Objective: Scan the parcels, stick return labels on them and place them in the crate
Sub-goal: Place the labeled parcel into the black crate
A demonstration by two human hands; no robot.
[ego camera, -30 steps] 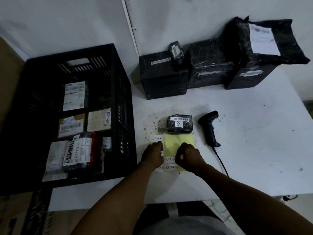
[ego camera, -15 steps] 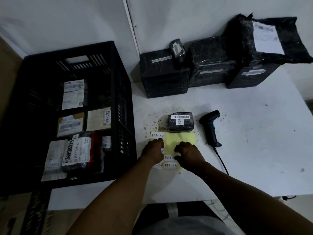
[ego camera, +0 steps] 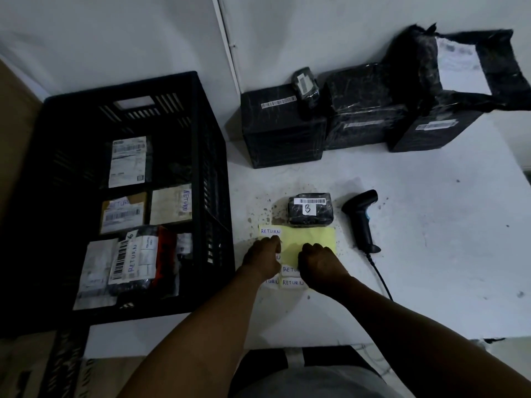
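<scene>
A small black wrapped parcel point(ego camera: 311, 208) marked "B" with a barcode lies on the white table point(ego camera: 431, 225). Just in front of it is a yellow sheet point(ego camera: 310, 239) carrying white RETURN labels point(ego camera: 270, 231). My left hand point(ego camera: 263, 258) rests on the sheet's left part, fingertips touching the label area below the top label. My right hand point(ego camera: 319, 264) presses on the sheet's middle with curled fingers. Whether either hand pinches a label is hidden. The black crate point(ego camera: 201, 156) stands at the left with several labelled parcels inside.
A black handheld scanner point(ego camera: 362, 219) lies right of the small parcel, its cable trailing toward the table's front edge. Three larger black parcels point(ego camera: 283, 130) and a small one on top stand along the wall at the back, plus a black bag point(ego camera: 459, 67) at the right.
Both hands have crept slightly forward on the yellow sheet, toward the small parcel. Parcel, scanner and crate have stayed put.
</scene>
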